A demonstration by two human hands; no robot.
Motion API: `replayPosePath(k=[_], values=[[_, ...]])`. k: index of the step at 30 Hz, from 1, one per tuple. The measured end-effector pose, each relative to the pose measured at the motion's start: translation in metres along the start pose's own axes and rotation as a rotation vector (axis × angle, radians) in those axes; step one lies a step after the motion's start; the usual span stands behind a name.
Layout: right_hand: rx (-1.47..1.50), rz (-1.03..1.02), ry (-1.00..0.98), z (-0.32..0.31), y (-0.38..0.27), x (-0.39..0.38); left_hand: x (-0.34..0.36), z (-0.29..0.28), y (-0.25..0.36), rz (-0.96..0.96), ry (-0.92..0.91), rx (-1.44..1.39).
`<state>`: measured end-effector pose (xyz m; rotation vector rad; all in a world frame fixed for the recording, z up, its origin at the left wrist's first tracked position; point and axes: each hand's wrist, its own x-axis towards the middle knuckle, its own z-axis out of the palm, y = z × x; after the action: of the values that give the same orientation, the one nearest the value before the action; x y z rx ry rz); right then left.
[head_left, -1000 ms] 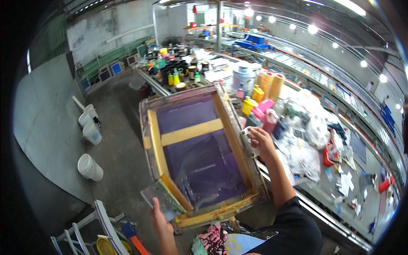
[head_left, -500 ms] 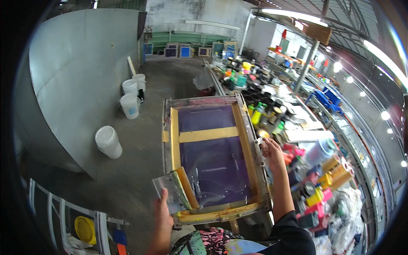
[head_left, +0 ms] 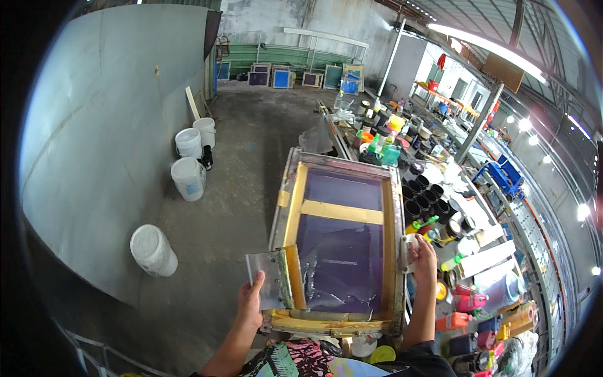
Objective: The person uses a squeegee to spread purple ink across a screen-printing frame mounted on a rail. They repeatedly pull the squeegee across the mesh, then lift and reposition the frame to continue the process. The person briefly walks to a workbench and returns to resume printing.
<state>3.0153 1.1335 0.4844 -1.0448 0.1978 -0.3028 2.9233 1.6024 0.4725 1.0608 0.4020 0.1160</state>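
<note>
A screen-printing frame [head_left: 396, 207] with purple mesh [head_left: 342, 248] is tilted in front of me, bordered and crossed by tan tape [head_left: 342, 212]. My left hand [head_left: 251, 303] is closed on a squeegee [head_left: 270, 276] at its lower left, thumb on the greyish plate, fingers mostly hidden beneath. The squeegee's amber blade [head_left: 293, 276] rests over the mesh edge. At the frame's right side, my right hand [head_left: 424, 259] is wrapped around a pale metal handle [head_left: 410, 251]. Wet-looking, shiny patches show on the lower mesh.
White buckets [head_left: 188, 179] stand along a grey panel [head_left: 107, 125] at left, one bucket [head_left: 152, 250] nearer. A long table at right carries black cups [head_left: 422, 196], bottles and colored jugs [head_left: 453, 322]. More frames [head_left: 282, 78] lean at the far wall. A metal ladder-like frame [head_left: 94, 352] is lower left.
The screen frame has shifted right in the view, both hands and the squeegee with it. Near buckets slid left and down, and the table's things moved right. Both grips look the same.
</note>
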Motion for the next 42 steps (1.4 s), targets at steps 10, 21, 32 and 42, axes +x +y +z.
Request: replayPosePath(k=[10,21,32,42], values=[[-0.039,-0.078,-0.086,0.107,0.064,0.251,0.222,0.084,0.061,-0.001,-0.044,-0.065],[-0.063,0.155,-0.417,0.398,0.155,0.502,0.417,0.067,0.122,0.19,0.25,-0.225],[0.008,0.244,-0.48,0.592,0.251,0.707,0.672,0.076,0.21,0.253,0.36,-0.159],[0.097,0.339,-0.417,0.651,0.256,0.887,0.896,0.136,0.276,0.324,0.319,-0.084]])
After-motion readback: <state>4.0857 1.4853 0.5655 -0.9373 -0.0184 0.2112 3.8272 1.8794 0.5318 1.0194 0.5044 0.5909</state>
